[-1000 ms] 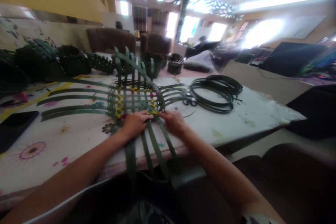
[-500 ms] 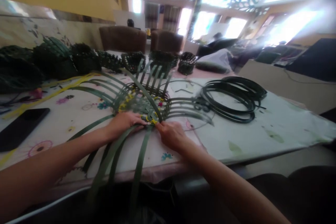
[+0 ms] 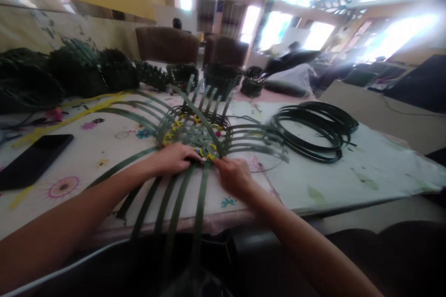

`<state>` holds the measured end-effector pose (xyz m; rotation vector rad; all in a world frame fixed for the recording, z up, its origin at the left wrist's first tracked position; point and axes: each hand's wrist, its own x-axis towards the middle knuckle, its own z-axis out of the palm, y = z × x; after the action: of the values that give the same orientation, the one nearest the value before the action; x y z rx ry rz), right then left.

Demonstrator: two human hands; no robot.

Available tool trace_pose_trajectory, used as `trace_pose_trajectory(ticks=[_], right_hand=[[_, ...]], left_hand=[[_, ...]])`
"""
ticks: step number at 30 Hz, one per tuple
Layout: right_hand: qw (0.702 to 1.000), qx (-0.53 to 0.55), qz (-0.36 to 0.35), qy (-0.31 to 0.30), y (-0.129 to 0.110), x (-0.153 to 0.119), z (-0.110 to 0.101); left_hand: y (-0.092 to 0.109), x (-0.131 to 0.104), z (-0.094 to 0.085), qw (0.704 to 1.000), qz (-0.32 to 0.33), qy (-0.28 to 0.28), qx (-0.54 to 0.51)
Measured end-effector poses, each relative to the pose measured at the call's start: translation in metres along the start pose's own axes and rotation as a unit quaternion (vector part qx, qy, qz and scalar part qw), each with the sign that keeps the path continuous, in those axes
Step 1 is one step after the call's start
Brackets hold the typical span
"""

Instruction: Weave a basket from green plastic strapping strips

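A half-woven basket of dark green flat strips with yellow ties lies on the table, its loose strips fanning out on every side. My left hand grips its near edge, thumb on top and the other fingers partly hidden. Beside it, my right hand pinches the near right corner, where a long green strip slants up across the basket. Several loose strips run from under my hands over the table's front edge.
A coil of dark green strip lies to the right. A black phone and yellow strips are at the left. Several dark woven baskets line the back of the flowered tablecloth. Brown chairs stand behind.
The strip that arched over my left fingers now hangs down among the other near strips. My left thumb has come onto the basket's edge. My right hand stays at the corner; the view shifted slightly.
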<state>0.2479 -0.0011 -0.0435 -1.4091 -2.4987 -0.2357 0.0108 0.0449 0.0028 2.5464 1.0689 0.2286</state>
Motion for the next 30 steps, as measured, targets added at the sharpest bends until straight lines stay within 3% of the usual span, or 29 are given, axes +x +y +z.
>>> trace_pose_trajectory(ticks=[4,8,18,24,30], right_hand=[[1.000,0.009,0.009,-0.012,0.000,0.000,-0.003],[0.999,0.008,0.009,-0.034,0.000,0.001,-0.006],[0.998,0.023,0.017,-0.052,0.000,0.003,-0.007],[0.999,0.042,0.007,0.002,0.005,0.000,-0.002],[0.984,0.125,0.001,0.131,0.020,-0.016,-0.003]], left_hand=[[0.006,0.014,-0.012,0.998,0.021,-0.044,-0.049],[0.012,0.027,-0.004,0.996,0.065,-0.053,-0.033],[0.012,0.032,0.022,0.992,0.096,0.062,0.044],[0.017,0.032,0.031,0.986,0.096,0.115,0.072],[0.008,0.036,0.036,0.989,0.076,0.123,0.034]])
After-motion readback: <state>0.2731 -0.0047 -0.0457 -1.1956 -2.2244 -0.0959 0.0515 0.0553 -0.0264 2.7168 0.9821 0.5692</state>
